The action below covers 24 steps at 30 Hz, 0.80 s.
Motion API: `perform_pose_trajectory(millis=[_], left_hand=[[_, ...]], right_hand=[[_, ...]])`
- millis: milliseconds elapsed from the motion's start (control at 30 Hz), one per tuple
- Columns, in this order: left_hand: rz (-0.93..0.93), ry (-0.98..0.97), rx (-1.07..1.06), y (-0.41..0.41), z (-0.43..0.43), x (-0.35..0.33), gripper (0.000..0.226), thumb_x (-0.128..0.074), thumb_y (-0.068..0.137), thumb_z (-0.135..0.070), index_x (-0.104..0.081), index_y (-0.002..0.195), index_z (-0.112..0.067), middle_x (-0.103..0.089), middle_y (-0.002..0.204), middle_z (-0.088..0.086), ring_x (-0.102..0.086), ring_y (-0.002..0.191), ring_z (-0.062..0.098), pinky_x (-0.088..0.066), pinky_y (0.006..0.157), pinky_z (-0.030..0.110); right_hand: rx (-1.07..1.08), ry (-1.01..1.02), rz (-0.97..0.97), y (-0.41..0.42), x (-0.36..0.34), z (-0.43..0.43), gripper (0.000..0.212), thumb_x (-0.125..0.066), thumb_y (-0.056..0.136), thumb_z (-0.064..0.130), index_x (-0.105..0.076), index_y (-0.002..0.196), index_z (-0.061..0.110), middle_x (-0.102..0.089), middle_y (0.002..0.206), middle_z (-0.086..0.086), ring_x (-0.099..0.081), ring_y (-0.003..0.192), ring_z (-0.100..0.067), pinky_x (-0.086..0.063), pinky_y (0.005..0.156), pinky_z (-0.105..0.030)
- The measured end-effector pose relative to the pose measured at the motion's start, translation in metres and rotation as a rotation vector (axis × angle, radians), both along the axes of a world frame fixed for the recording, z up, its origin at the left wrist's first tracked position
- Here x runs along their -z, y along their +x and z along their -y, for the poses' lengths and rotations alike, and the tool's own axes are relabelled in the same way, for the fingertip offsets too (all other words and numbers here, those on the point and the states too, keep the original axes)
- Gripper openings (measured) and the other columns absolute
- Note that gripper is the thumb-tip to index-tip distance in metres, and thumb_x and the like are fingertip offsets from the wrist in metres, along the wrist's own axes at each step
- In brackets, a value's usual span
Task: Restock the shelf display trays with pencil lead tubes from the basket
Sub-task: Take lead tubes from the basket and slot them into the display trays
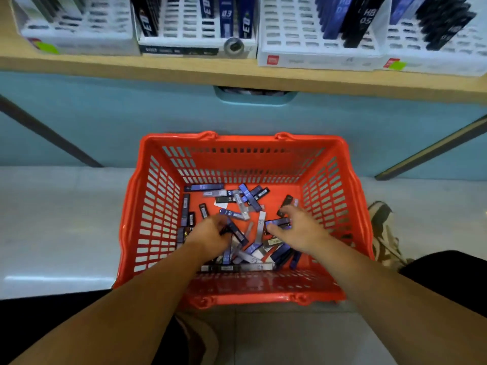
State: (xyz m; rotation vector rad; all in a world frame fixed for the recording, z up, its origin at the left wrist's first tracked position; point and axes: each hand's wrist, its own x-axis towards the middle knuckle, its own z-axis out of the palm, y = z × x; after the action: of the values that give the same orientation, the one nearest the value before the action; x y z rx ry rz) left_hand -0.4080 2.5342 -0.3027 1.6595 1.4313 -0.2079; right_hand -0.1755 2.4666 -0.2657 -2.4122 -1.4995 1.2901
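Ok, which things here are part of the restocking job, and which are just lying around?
Job: red basket, lead tubes in it, white display trays on the shelf, left hand gripping a dark tube, right hand among the tubes.
Lying about: shoe beside the basket, green sticker on a tray front.

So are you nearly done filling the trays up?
Not nearly. The white trays on the shelf already hold some tubes but show bare slots. In hand: the left hand grips a dark tube, and the right hand pinches a blue tube. Left to do: a scattered pile of loose tubes lies in the red basket.
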Motion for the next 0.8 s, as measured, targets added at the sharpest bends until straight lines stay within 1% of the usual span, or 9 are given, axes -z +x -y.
perform_pose_trajectory(millis=[67, 133, 233, 333, 400, 567, 667, 733, 800], left_hand=[[-0.061, 0.0, -0.075, -0.006, -0.004, 0.011, 0.027, -0.074, 0.092, -0.03, -0.063, 0.115, -0.022, -0.065, 0.106, -0.001, -0.066, 0.104, 0.027, -0.055, 0.084, 0.033], [-0.145, 0.001, -0.149, -0.012, -0.009, 0.021, 0.047, -0.078, 0.086, -0.039, -0.063, 0.126, -0.021, -0.065, 0.124, 0.004, -0.064, 0.114, 0.03, -0.055, 0.095, 0.038], [-0.275, -0.044, -0.206, -0.016, -0.012, 0.033, 0.075, -0.081, 0.077, -0.056, -0.053, 0.139, -0.024, -0.051, 0.139, 0.011, -0.053, 0.128, 0.034, -0.048, 0.108, 0.044], [-0.347, -0.061, -0.239, -0.017, -0.005, 0.034, 0.094, -0.081, 0.074, -0.062, -0.04, 0.15, -0.028, -0.036, 0.151, 0.011, -0.037, 0.142, 0.037, -0.041, 0.115, 0.051], [-0.334, 0.005, -0.272, -0.018, 0.001, 0.034, 0.086, -0.083, 0.075, -0.057, -0.044, 0.146, -0.029, -0.033, 0.15, 0.009, -0.033, 0.142, 0.036, -0.042, 0.113, 0.053], [-0.178, 0.083, -0.335, -0.027, -0.002, 0.026, 0.07, -0.089, 0.075, -0.041, -0.056, 0.133, -0.022, -0.042, 0.137, 0.005, -0.056, 0.119, 0.027, -0.055, 0.101, 0.04], [-0.294, -0.001, -0.32, -0.035, 0.0, 0.023, 0.088, -0.089, 0.075, -0.046, -0.045, 0.147, -0.02, -0.039, 0.145, 0.009, -0.052, 0.13, 0.031, -0.051, 0.107, 0.043], [-0.357, -0.074, -0.307, -0.039, 0.006, 0.023, 0.106, -0.091, 0.071, -0.049, -0.034, 0.155, -0.021, -0.033, 0.151, 0.012, -0.045, 0.139, 0.035, -0.047, 0.113, 0.047], [-0.424, -0.094, -0.251, -0.039, 0.012, 0.022, 0.111, -0.09, 0.072, -0.048, -0.026, 0.157, -0.02, -0.03, 0.153, 0.015, -0.04, 0.141, 0.037, -0.043, 0.115, 0.048]], right_hand=[[0.261, -0.076, -0.011, 0.001, 0.025, -0.006, 0.062, -0.069, 0.092, 0.054, -0.055, 0.134, 0.011, -0.064, 0.13, -0.01, -0.062, 0.114, -0.031, -0.051, 0.089, -0.035], [0.538, -0.193, -0.034, -0.002, 0.044, -0.01, 0.063, -0.068, 0.092, 0.053, -0.057, 0.135, 0.008, -0.064, 0.133, -0.015, -0.062, 0.109, -0.032, -0.052, 0.091, -0.037], [0.704, -0.328, -0.048, -0.012, 0.059, -0.01, 0.102, -0.072, 0.084, 0.067, -0.029, 0.16, 0.015, -0.032, 0.16, -0.017, -0.042, 0.141, -0.04, -0.044, 0.103, -0.046], [0.758, -0.337, -0.018, -0.021, 0.065, -0.008, 0.126, -0.08, 0.073, 0.07, -0.003, 0.165, 0.03, -0.005, 0.164, -0.012, -0.027, 0.147, -0.047, -0.041, 0.11, -0.055], [0.775, -0.235, -0.042, -0.022, 0.073, -0.004, 0.126, -0.086, 0.07, 0.064, -0.009, 0.164, 0.031, -0.006, 0.161, -0.009, -0.037, 0.142, -0.046, -0.046, 0.108, -0.054], [0.761, -0.056, -0.068, -0.022, 0.08, -0.011, 0.11, -0.086, 0.074, 0.057, -0.025, 0.16, 0.024, -0.023, 0.158, -0.008, -0.045, 0.138, -0.04, -0.046, 0.108, -0.05], [0.823, -0.181, -0.068, -0.028, 0.087, -0.012, 0.104, -0.086, 0.055, 0.072, -0.056, 0.136, 0.014, -0.056, 0.136, -0.013, -0.063, 0.111, -0.039, -0.057, 0.091, -0.051], [0.822, -0.265, -0.136, -0.033, 0.09, -0.006, 0.085, -0.089, 0.062, 0.066, -0.066, 0.119, 0.008, -0.066, 0.12, -0.014, -0.066, 0.092, -0.033, -0.058, 0.08, -0.045], [0.824, -0.272, -0.19, -0.038, 0.091, -0.001, 0.079, -0.093, 0.063, 0.057, -0.067, 0.118, 0.006, -0.068, 0.12, -0.011, -0.065, 0.094, -0.03, -0.056, 0.083, -0.043]])
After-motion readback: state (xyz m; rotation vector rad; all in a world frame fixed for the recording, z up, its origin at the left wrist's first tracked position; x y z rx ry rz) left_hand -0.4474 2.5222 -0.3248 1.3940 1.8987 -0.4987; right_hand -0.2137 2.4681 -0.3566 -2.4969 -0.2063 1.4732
